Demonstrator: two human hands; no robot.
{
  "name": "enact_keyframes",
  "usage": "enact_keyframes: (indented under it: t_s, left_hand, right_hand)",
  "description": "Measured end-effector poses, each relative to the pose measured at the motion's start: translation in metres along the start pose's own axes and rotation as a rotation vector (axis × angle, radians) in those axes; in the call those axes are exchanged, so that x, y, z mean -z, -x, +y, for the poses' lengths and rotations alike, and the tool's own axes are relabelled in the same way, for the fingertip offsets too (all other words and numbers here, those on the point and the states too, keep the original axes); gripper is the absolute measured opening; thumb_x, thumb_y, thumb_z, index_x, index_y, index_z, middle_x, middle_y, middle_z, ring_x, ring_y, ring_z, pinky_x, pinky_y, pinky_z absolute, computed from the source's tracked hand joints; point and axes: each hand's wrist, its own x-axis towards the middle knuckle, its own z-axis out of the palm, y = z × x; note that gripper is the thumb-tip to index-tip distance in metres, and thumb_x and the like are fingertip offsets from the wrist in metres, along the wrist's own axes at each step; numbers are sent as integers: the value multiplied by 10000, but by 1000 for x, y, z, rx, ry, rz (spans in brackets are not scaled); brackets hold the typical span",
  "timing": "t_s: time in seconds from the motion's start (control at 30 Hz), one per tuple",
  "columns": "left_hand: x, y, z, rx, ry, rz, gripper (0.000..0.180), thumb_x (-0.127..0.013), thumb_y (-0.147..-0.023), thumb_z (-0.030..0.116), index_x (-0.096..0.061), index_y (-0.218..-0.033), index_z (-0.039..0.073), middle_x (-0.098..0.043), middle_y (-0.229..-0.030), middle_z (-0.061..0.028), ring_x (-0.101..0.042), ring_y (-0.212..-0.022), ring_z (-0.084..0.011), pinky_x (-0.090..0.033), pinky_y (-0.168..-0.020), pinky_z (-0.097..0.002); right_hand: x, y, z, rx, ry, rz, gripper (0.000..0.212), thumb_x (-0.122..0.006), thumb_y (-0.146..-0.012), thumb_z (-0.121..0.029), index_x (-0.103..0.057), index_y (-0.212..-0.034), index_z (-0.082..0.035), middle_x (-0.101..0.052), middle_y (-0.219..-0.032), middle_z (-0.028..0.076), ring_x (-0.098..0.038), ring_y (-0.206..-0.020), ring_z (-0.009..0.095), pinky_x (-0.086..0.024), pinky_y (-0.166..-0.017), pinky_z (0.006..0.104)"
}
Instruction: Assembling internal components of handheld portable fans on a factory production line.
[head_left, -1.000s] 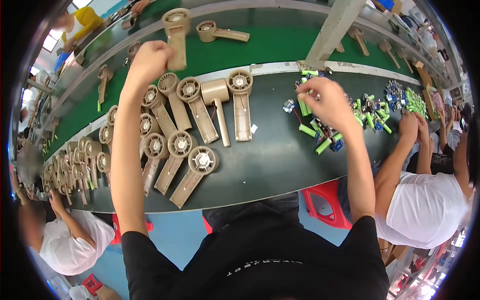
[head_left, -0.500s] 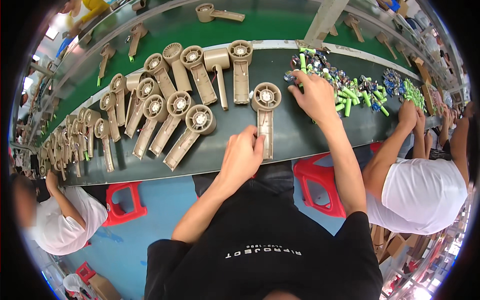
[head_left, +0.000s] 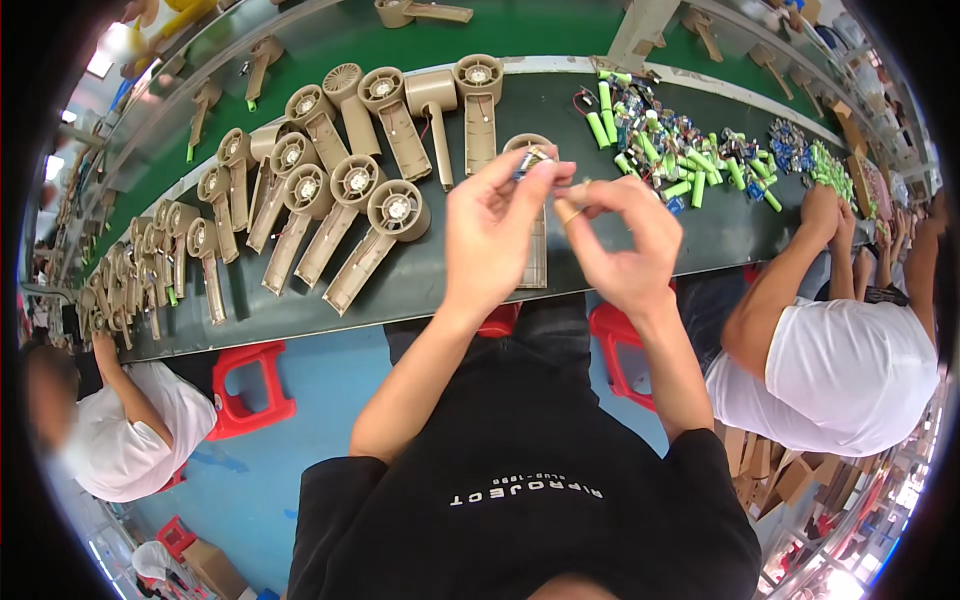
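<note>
My left hand (head_left: 492, 228) is closed, its thumb and fingers pinching a small blue circuit board (head_left: 531, 163). Right beside it, my right hand (head_left: 632, 243) has thumb and fingertips pressed together near the board. What those fingertips hold, if anything, is too small to make out. Under both hands a beige handheld fan housing (head_left: 537, 262) lies on the belt, its handle open and partly covered by my hands. To the right is a loose pile of green cylindrical batteries (head_left: 697, 160) mixed with small circuit boards.
Several beige fan housings (head_left: 398, 209) with open handles fill the dark belt (head_left: 455, 262) at the left. More housings lie on a green belt (head_left: 545, 32) behind a metal rail. A person in a white shirt (head_left: 850, 375) works at the right, another (head_left: 150, 430) at the left. Red stools (head_left: 252, 392) stand below.
My right hand has come left from the battery pile. My left hand has let go of the fan handle and risen, now with a circuit board. Both hands meet above the fan housing.
</note>
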Motion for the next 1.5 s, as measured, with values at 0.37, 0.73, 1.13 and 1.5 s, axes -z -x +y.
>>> enact_keyframes:
  t_s: [0.37, 0.73, 1.13, 1.5]
  left_hand:
    - [45, 19, -1, -270, -1079, -101, 182, -724, -853, 140, -652, -972, 23, -576, -661, -82, -471, -515, -141, -399, -511, -299]
    - [43, 11, 2, 134, -913, -88, 166, -597, -963, 132, -634, -1053, -3, -547, -619, -98, -465, -507, -175, -421, -538, -326]
    - [64, 24, -24, -272, -915, -88, 261, -663, -900, 25, -642, -1151, -44, -668, -882, -189, -657, -783, -352, -522, -684, -380]
    - [61, 21, -27, -368, -1019, -138, 292, -693, -860, 12, -654, -1143, -44, -647, -863, -151, -631, -770, -310, -509, -691, -387]
  right_hand:
    - [-18, 33, 24, -434, -290, -184, 170, -676, -819, 63, -680, -982, 14, -673, -924, 56, -484, -575, 47, -396, -552, 208]
    - [-44, 35, 40, -7, 55, -169, 153, -744, -793, -31, -714, -942, -50, -671, -897, 59, -624, -599, 187, -479, -519, 284]
    - [-49, 35, 32, -191, -54, -129, 124, -731, -786, 0, -696, -905, 5, -575, -809, 73, -587, -645, 165, -470, -581, 276]
    - [-51, 36, 35, -128, -6, -131, 117, -728, -775, -4, -691, -887, -5, -607, -806, 69, -594, -622, 165, -472, -531, 283]
